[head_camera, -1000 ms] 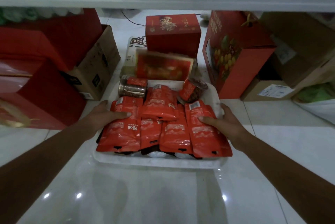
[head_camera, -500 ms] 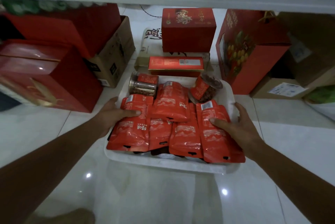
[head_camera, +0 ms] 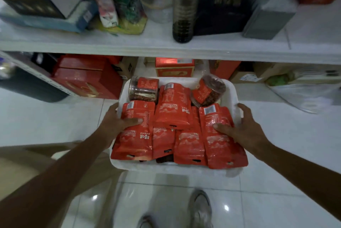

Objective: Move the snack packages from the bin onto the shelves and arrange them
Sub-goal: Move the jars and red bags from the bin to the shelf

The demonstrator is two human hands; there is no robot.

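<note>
A white bin (head_camera: 166, 167) is filled with several red snack pouches (head_camera: 173, 109) and two clear jars with red labels, one (head_camera: 143, 89) at the back left and one (head_camera: 209, 89) at the back right. My left hand (head_camera: 118, 122) grips the bin's left rim, its thumb pressing on a pouch. On the opposite rim my right hand (head_camera: 238, 126) grips the same way, thumb on the rightmost pouch. The bin hangs in front of the white shelf (head_camera: 166, 47), just below its edge and above the floor.
The shelf top holds a dark bottle (head_camera: 182, 6), a green jar (head_camera: 127, 1), a dark box (head_camera: 221, 10) and a grey box (head_camera: 271, 19). Red gift boxes (head_camera: 86, 78) and cartons stand underneath. My shoe (head_camera: 200, 209) is on the white tiled floor.
Both hands have lifted the bin off the floor. My view has risen, so the shelf top and my feet now show.
</note>
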